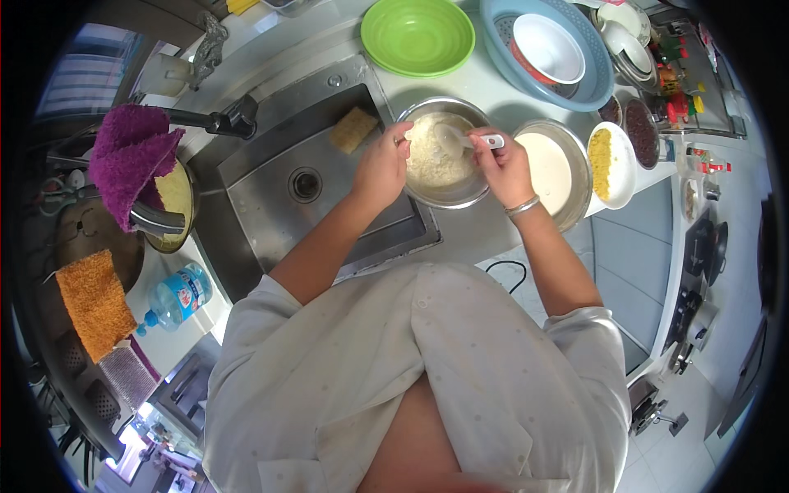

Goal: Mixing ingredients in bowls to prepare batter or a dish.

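A metal mixing bowl (445,200) holding a pale, crumbly, flour-like mixture (434,163) stands on the counter right of the sink. My left hand (383,166) is at its left rim, thumb and fingers around the edge. Above the bowl's right side, my right hand (502,163) grips a spoon by its white handle (494,141); the spoon's bowl rests in the mixture. Close beside my right hand is a second metal bowl (584,185) of smooth cream-coloured liquid (548,175). To its right sits a white bowl (621,166) with yellow crumbs.
Left is a steel sink (265,203) with a sponge (354,130) and a faucet draped with a purple cloth (132,154). Green bowls (418,37) and a blue colander (595,68) stand behind the metal bowls. A blue-capped bottle (179,297) lies at left, near an orange cloth (95,305).
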Tool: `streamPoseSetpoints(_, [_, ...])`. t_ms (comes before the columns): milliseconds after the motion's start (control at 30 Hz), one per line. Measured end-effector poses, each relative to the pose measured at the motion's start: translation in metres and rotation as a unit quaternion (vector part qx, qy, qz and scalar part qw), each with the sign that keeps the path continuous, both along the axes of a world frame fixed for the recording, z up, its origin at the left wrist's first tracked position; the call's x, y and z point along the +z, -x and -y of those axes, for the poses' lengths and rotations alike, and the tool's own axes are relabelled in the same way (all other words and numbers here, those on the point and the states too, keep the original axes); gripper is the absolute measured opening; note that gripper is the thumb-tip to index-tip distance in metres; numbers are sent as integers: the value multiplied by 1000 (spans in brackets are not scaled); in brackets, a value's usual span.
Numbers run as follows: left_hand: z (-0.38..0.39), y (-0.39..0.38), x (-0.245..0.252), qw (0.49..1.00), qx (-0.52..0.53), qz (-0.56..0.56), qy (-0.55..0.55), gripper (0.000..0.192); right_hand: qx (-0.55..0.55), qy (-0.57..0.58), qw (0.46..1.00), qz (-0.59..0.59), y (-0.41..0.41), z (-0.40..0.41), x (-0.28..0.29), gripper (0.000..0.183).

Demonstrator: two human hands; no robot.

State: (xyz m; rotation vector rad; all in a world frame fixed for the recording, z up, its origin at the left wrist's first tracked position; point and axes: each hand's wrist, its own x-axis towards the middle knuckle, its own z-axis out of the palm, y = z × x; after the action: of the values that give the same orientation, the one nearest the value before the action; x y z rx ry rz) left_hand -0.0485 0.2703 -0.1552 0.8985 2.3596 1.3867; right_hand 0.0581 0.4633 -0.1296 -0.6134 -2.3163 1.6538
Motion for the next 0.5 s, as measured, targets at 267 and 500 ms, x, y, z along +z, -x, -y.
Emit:
streamPoseSetpoints(267, [-1,0,-4,1000,2,-1,-7,27,166,-298,939,-54,-13,3,22,14])
streamPoseSetpoints(500, [0,-1,-5,1000,5,-5,-10,27,190,-256,945,-68,-53,27,48,13])
